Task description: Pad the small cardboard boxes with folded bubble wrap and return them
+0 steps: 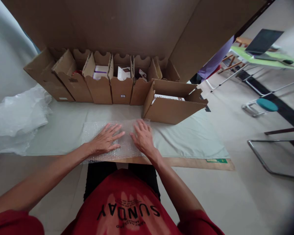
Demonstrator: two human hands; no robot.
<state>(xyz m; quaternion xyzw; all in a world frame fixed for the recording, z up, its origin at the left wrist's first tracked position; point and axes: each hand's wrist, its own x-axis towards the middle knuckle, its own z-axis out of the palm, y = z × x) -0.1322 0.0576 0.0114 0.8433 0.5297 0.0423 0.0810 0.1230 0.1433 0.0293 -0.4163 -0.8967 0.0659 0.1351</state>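
Note:
A sheet of clear bubble wrap [127, 138] lies spread on the pale green cloth at the table's front edge. On its left half rests my left hand [107, 138], palm down with the fingers spread. My right hand [143, 135] lies flat on the right part of the sheet, its fingertips near the far edge. Neither hand grips anything. Just beyond my right hand, a cardboard file box [173, 109] stands at an angle with a white printed box [170, 97] inside.
A row of cardboard file boxes [121, 91] lines the back, several holding small packages, before a tall cardboard panel [112, 26]. Crumpled bubble wrap [17, 114] is heaped at the left. Off to the right are a laptop [263, 42] on a green table and a teal stool [267, 104].

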